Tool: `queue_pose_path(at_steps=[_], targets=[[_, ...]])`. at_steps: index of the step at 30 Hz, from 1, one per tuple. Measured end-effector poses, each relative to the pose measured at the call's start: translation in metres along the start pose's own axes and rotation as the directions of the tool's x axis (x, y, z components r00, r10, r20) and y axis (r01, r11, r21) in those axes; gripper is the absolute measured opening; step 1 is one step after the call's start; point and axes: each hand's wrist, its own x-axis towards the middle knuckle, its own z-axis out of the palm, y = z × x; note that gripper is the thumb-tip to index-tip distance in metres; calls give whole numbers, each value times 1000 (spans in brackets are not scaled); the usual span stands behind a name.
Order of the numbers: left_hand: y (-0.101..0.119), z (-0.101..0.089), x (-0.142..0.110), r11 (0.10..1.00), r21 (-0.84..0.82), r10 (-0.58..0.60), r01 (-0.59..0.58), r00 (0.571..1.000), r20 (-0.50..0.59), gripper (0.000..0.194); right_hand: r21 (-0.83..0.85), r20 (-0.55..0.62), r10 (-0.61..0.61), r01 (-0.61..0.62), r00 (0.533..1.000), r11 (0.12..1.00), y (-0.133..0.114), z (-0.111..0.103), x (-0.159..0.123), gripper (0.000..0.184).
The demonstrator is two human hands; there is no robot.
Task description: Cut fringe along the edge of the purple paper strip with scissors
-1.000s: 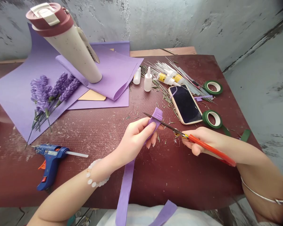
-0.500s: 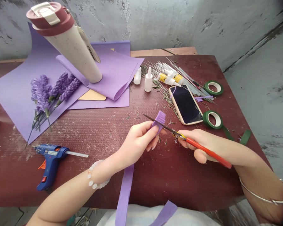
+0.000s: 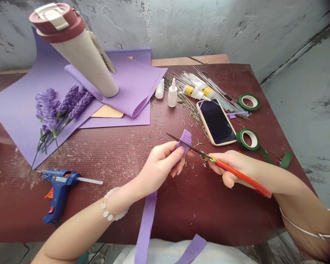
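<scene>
My left hand [image 3: 161, 165] pinches a long purple foam strip [image 3: 145, 220] near its fringed upper end [image 3: 184, 139], over the middle of the dark red table [image 3: 121, 198]. The strip's loose length trails down over the table's near edge. My right hand [image 3: 238, 167] grips red-handled scissors [image 3: 231, 172]. Their blades [image 3: 185, 143] lie across the fringed end of the strip, nearly closed on it.
A blue glue gun [image 3: 59, 187] lies at the left. Finished purple flower stems [image 3: 57, 110] rest on purple sheets [image 3: 132, 84] beside a tall tumbler [image 3: 77, 47]. A phone [image 3: 216, 121], glue bottles [image 3: 172, 93], wire stems [image 3: 206, 88] and green tape rolls [image 3: 247, 138] crowd the right.
The scissors have snipped along the strip's end, the blades shifting slightly left. My left hand has lowered the fringed end a little.
</scene>
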Motion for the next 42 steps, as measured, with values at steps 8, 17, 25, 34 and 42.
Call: queue_pose_path(at_steps=[8,17,25,34,42], targets=[[-1,0,-1,997,37,68,-66,996,-51,38,-125,-87,63,-74,994,989,-23,0,-3,42],[-5,-2,1,964,213,192,-159,970,-147,33,-301,-345,104,-215,933,929,-50,13,-8,60],[-8,-2,3,940,312,191,-137,970,-152,31,-520,-417,-64,-180,907,835,-34,13,0,57],[-7,-3,4,943,293,193,-156,976,-102,26,-489,-413,-101,-126,905,863,-38,12,-2,57],[-2,-3,2,961,244,153,-130,985,-80,29,-345,-319,-18,-98,947,933,-37,12,-1,60]])
